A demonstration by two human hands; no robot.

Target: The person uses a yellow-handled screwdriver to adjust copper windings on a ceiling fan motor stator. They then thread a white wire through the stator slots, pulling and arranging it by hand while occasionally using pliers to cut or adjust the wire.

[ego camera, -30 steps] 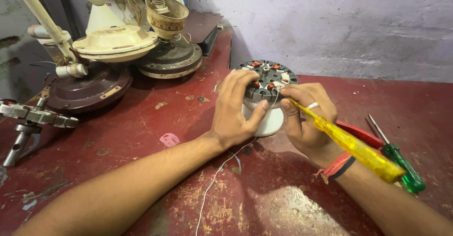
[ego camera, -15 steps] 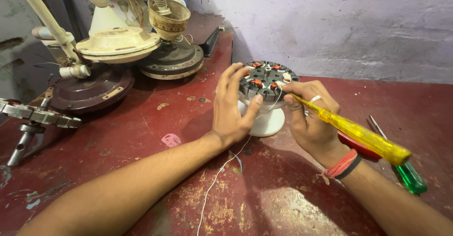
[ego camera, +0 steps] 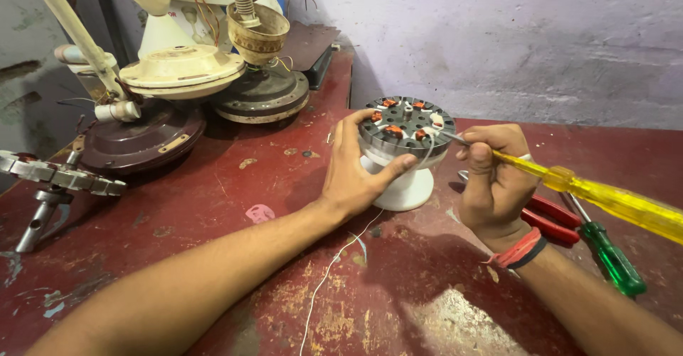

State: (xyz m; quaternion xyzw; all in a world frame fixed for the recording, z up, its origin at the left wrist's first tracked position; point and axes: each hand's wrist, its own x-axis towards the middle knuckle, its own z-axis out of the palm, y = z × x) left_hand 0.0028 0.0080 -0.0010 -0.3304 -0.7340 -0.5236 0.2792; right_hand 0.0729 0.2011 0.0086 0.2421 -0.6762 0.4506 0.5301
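A round fan motor stator (ego camera: 405, 124) with copper windings sits on a white base (ego camera: 407, 187) on the worn red table (ego camera: 235, 206). My left hand (ego camera: 356, 171) grips the stator's left side, thumb along its front rim. My right hand (ego camera: 494, 182) holds a yellow-handled screwdriver (ego camera: 605, 196), whose metal tip touches the stator's right top edge. A thin white wire (ego camera: 334, 271) trails from the base toward me.
Red-handled pliers (ego camera: 551, 221) and a green-handled screwdriver (ego camera: 608, 256) lie right of my right hand. Stacked ceiling fan housings (ego camera: 181, 71) and dark fan covers (ego camera: 263, 96) fill the back left. A metal bracket tool (ego camera: 50, 178) stands at the left edge. A wall (ego camera: 533, 43) runs behind.
The screwdriver's handle has swung lower and farther right, its tip staying at the stator's right edge. My left hand keeps its grip on the stator.
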